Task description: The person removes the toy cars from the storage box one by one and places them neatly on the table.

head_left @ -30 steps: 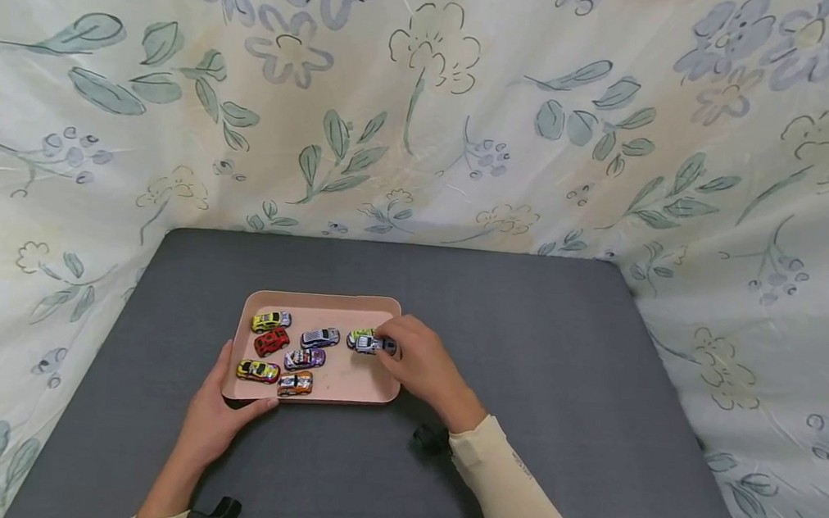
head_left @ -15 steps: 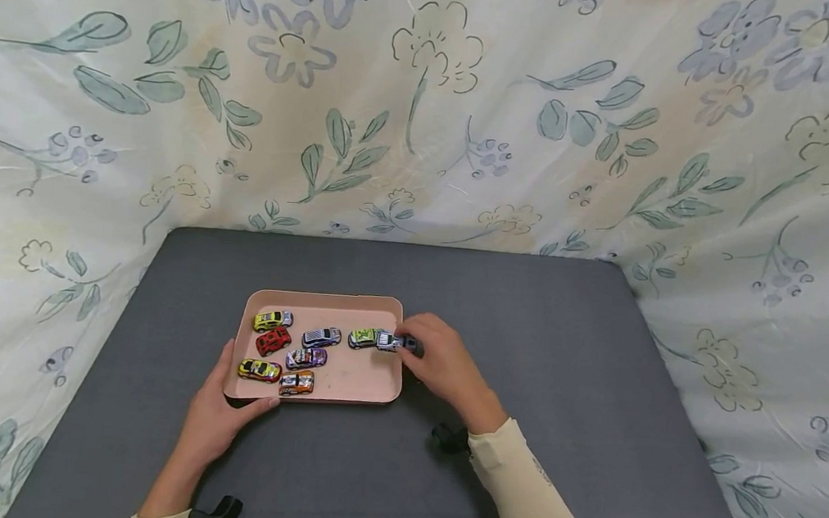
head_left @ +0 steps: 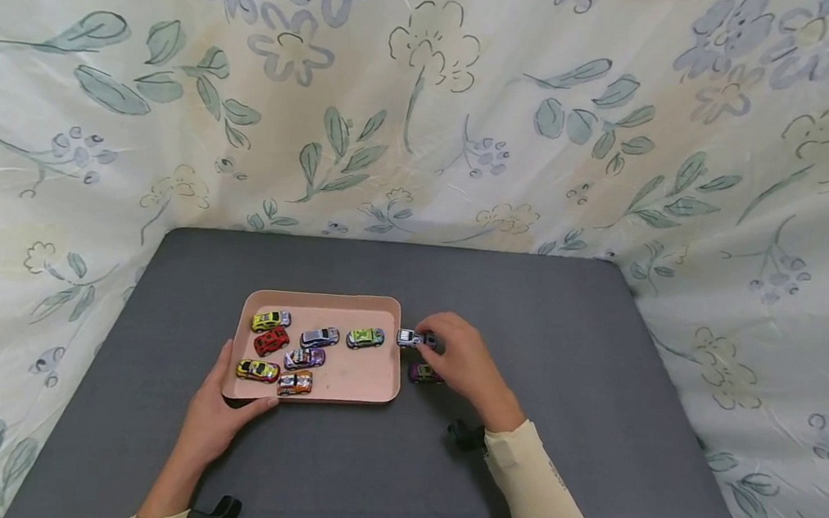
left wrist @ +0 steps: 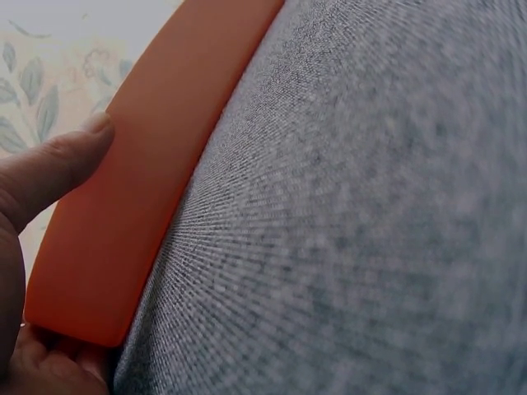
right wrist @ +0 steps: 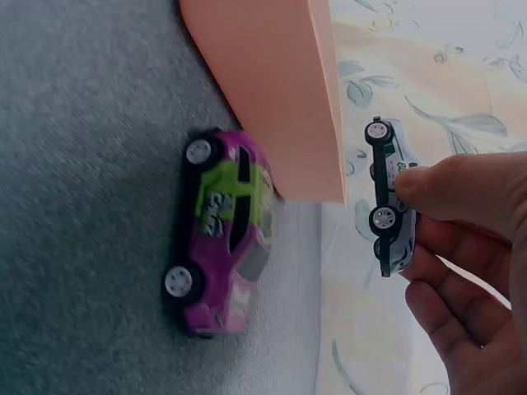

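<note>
My right hand (head_left: pixel 465 358) pinches a white toy car (right wrist: pixel 394 197) between thumb and fingers, just past the right edge of the pink tray (head_left: pixel 352 381). In the right wrist view the car is up off the table, its wheels facing the tray side. Below it, a purple and green toy car (right wrist: pixel 222 234) stands on the table against the tray's end, partly covered by my hand in the head view. My left hand (head_left: pixel 212 414) grips the tray's near left corner, thumb (left wrist: pixel 70 160) on the outer wall and fingers at the corner's end.
Several toy cars sit in the tray, among them a green one (head_left: pixel 366 338), a red one (head_left: pixel 271 342), and an orange one (head_left: pixel 295 383). Grey cloth (head_left: pixel 529 302) covers the table. A floral curtain (head_left: pixel 426 128) hangs behind and at the sides.
My right hand has carried the white car rightward from over the green car, out beyond the tray's edge. The purple and green car has come into sight. My left hand keeps its place.
</note>
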Action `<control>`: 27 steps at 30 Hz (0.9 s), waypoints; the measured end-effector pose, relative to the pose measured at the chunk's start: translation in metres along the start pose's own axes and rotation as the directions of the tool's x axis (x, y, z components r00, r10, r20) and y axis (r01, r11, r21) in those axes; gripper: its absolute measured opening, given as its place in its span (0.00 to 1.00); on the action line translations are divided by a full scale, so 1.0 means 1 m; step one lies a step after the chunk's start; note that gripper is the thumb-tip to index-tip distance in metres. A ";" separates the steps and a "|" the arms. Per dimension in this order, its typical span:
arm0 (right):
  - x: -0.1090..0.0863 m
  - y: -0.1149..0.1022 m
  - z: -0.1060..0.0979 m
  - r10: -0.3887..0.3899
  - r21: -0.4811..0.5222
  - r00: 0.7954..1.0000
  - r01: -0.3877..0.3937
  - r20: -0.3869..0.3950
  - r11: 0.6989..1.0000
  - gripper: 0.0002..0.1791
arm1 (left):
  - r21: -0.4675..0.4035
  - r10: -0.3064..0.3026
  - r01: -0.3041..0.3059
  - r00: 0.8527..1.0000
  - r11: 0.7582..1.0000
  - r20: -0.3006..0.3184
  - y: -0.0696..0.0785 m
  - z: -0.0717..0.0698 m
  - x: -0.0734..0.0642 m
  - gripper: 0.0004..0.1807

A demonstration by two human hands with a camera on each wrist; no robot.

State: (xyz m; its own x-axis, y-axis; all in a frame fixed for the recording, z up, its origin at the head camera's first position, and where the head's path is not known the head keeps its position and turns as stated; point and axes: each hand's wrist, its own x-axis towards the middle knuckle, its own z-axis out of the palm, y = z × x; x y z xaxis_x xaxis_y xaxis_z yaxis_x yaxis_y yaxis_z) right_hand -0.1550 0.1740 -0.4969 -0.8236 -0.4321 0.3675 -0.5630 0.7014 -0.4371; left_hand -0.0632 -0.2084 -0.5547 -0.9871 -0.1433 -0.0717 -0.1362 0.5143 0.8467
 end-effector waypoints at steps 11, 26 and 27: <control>-0.003 0.012 0.000 0.083 -0.003 0.996 -0.083 0.023 0.997 0.12 | 0.001 -0.004 0.004 1.000 1.000 0.013 0.002 -0.001 -0.002 0.70; -0.004 0.026 0.013 0.121 -0.014 0.988 -0.120 0.097 0.993 0.12 | -0.002 0.025 -0.025 1.000 1.000 -0.005 -0.002 0.000 -0.001 0.71; -0.004 0.027 0.014 0.123 -0.016 0.987 -0.122 0.101 0.992 0.12 | -0.003 0.026 -0.026 1.000 1.000 -0.007 -0.002 0.000 -0.001 0.70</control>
State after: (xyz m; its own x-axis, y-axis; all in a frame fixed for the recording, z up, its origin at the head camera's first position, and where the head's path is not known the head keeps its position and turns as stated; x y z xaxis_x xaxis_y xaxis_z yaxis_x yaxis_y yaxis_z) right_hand -0.1680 0.1863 -0.5214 -0.8894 -0.3975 0.2258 -0.4570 0.7578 -0.4658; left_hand -0.0623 -0.2093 -0.5562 -0.9897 -0.1355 -0.0458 -0.1099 0.5158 0.8497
